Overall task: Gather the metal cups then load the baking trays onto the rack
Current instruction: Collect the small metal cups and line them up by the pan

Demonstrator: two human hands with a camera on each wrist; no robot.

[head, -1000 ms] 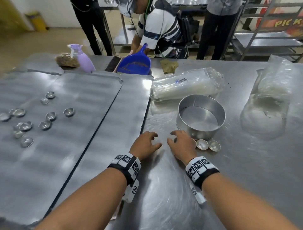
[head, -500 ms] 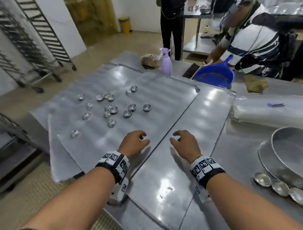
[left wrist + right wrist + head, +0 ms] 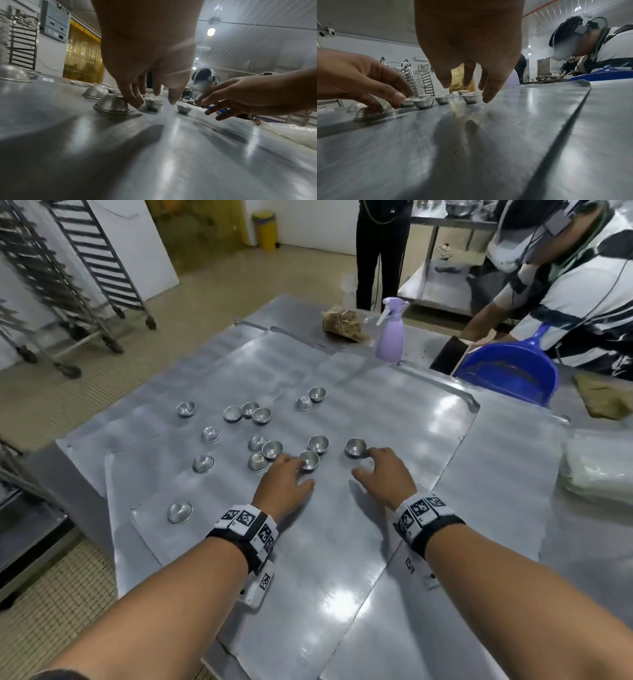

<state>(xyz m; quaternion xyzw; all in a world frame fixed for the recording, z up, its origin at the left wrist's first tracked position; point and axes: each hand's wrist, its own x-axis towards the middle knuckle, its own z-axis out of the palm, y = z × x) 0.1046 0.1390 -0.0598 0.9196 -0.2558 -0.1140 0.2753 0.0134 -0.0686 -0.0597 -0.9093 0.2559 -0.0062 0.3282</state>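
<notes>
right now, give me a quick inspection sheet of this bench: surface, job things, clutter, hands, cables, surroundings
surface: steel table covered by flat baking trays
job things: small metal cups scattered on the trays, some upright, some upside down
clutter: purple spray bottle, blue dustpan, plastic bag
hands: left hand fingers at one cup; right hand open beside another; neither holds anything
cables: nothing seen on the table
surroundings: wheeled racks, yellow bin, other people at the far side
</notes>
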